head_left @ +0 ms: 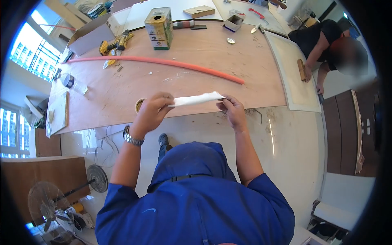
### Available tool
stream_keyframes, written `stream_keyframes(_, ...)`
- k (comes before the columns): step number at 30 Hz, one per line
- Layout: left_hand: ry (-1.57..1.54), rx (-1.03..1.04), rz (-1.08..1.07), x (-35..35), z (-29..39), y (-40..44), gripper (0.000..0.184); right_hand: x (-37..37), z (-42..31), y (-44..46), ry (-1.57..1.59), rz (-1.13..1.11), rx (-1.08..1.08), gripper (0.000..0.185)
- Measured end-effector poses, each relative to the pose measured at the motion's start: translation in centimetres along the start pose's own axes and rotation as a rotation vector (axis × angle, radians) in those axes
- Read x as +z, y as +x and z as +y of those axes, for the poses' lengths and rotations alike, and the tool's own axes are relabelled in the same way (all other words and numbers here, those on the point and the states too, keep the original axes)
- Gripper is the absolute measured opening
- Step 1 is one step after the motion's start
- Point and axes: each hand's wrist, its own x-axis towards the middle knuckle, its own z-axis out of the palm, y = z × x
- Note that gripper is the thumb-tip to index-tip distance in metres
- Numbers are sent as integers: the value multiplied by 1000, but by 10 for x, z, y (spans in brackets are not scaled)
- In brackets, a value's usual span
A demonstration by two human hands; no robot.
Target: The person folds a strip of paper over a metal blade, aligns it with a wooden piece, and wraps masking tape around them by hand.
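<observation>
Left hand [154, 109], right hand [233, 110] extended forward — white strip [198, 99] pinched between.

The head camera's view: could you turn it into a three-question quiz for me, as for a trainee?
1. On which of the person's wrists is the watch?
2. True or false: the left hand and the right hand both hold the white strip.
3. What lies on the table beyond the hands: A) a ladder, B) a pink tube, C) a bicycle wheel?

Key: 1. The left. 2. True. 3. B.

Blue short-sleeved shirt [188, 212], metal wristwatch [133, 136]
</observation>
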Motion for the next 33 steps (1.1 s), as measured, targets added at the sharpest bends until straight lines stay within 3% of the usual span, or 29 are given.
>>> stream_keyframes(4, 87, 98, 93, 20, 5, -31, 20, 22, -20, -2, 359, 66, -27, 26)
stream_keyframes(11, -2, 35, 236, 50, -4, -66, 17, 51, -27, 17, 246, 149, -178, 25)
stream_keyframes(14, -292, -199, 153, 50, -5, -75, 21, 71, -47, 15, 214, 129, -202, 27)
stream_keyframes(15, -295, -372, 26, 41, 3, -73, 25, 75, -50, 15, 203, 111, -205, 27)
stream_keyframes(18, -1081, -351, 265, 67, -12, -60, 28, 85, -61, 14, 148, 58, -239, 29)
stream_keyframes(21, -1122, -552, 163, 58, -16, -46, 32, 91, -64, 14, 113, 34, -274, 31)
stream_keyframes(24, -819, -540, 45, 60, -25, -38, 31, 93, -66, 12, 137, 45, -287, 33)
stream_keyframes(33, -586, -585, 47, 65, -25, -36, 20, 80, -54, 19, 182, 219, -299, 32)
